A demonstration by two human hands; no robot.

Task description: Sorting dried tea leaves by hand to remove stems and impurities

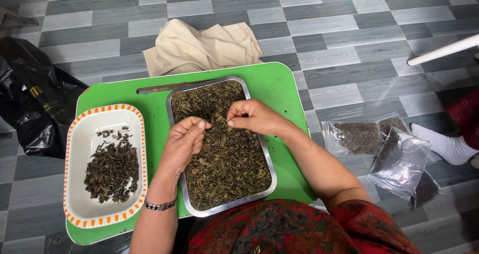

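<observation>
The dried leaves (pixel 224 154) fill a metal tray (pixel 259 144) on the green board (pixel 279 89). Over them, the left hand (pixel 183 140) and the right hand (pixel 254 117) each pinch their fingertips together on small leaf bits. A white dish (pixel 80 149) with sorted leaves lies on the left, clear bags (pixel 394 154) on the floor.

A green tray table (pixel 284 92) carries a metal tray (pixel 269 171) and white dish (pixel 82 134).

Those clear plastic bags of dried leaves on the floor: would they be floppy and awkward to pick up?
Probably floppy: the clear plastic bags lie crumpled and slumped on the tiled floor, with no shape of their own. Likely light, since each holds only a thin layer of dried leaves. The glossy film may be somewhat slippery, and the contents would likely shift when lifted.
</observation>
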